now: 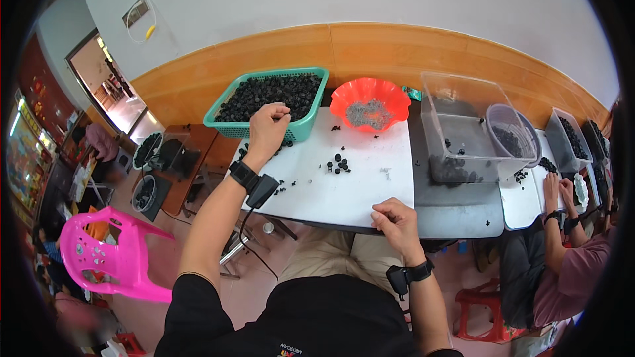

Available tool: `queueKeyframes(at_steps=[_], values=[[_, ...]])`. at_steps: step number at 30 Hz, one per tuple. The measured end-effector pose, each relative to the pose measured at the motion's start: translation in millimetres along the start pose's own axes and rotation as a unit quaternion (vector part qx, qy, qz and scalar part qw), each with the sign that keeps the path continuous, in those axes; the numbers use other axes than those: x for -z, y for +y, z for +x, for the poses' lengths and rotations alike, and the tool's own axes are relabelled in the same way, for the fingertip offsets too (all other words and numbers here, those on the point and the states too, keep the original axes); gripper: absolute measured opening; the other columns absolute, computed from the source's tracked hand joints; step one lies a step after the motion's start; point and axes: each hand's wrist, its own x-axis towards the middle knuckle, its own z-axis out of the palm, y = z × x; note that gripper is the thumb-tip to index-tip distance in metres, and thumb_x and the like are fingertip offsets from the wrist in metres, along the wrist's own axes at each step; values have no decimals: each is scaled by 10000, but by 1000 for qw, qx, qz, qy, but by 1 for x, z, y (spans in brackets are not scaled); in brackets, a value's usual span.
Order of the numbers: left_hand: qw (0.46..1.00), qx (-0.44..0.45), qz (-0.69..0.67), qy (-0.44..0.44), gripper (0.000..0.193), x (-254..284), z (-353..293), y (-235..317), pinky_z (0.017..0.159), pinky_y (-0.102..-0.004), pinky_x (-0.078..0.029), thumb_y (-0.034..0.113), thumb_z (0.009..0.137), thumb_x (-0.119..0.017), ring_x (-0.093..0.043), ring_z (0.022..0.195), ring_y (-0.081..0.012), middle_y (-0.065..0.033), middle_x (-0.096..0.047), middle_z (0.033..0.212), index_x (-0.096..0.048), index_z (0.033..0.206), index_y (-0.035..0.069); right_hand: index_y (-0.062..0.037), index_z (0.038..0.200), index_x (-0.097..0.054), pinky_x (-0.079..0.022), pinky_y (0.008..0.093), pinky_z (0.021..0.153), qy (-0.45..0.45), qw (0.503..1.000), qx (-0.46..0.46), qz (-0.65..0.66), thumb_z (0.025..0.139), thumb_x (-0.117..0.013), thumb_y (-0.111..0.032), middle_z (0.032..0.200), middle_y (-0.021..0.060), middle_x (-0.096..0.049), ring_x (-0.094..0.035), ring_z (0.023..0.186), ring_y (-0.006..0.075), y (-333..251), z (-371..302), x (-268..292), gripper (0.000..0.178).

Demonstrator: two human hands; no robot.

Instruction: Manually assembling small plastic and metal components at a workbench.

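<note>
My left hand (268,129) is at the near edge of a green plastic basket (303,128) heaped with small black round parts (264,97). Its fingers are curled together, and whatever they may pinch is hidden. At the table's front edge, my right hand (399,220) has thumb and forefinger pressed together; I cannot make out anything between them. Several loose black parts (338,164) lie on the white board (317,195) between the hands. Beyond them a red wavy-rimmed bowl (340,101) contains a pile of small grey pieces (370,114).
To the right stands a clear plastic bin (456,149) with a round basket (501,113) tilted inside it. Farther right, a co-worker's hands (555,192) are over a white board. A pink chair (109,254) stands left. A cable (254,251) hangs from my left wrist device.
</note>
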Motion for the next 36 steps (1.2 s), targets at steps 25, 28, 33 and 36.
queueKeyframes(at_steps=[25,28,33,36], values=[[998,-18,-26,-55,107,-39,-149,5,702,-324,-554,46,837,-711,-686,774,-236,-111,-728,1029,-715,940,16,46,1004,-705,-495,217,609,-19,1000,-8,23,924,-689,-14,889,59,-637,-626,711,96,4,2,-1,101],[998,8,-31,-54,115,-36,-149,6,722,-284,-556,25,858,-705,-690,787,-181,-123,-727,1035,-713,964,-18,45,1002,-707,-482,219,609,-22,1000,6,0,923,-688,-16,870,55,-639,-612,702,89,6,2,0,102],[998,19,-53,-37,122,-35,-150,7,726,-275,-554,27,867,-705,-687,796,-164,-120,-728,1019,-710,972,-36,42,1002,-712,-458,221,606,-17,1000,18,-20,921,-693,-31,852,52,-638,-582,684,78,6,2,-2,110],[998,20,-55,-39,126,-34,-149,8,726,-285,-557,38,863,-702,-692,789,-181,-120,-730,1001,-712,969,-30,32,1000,-711,-497,212,601,-30,998,24,-53,932,-700,-36,887,47,-634,-631,721,89,13,4,3,96]])
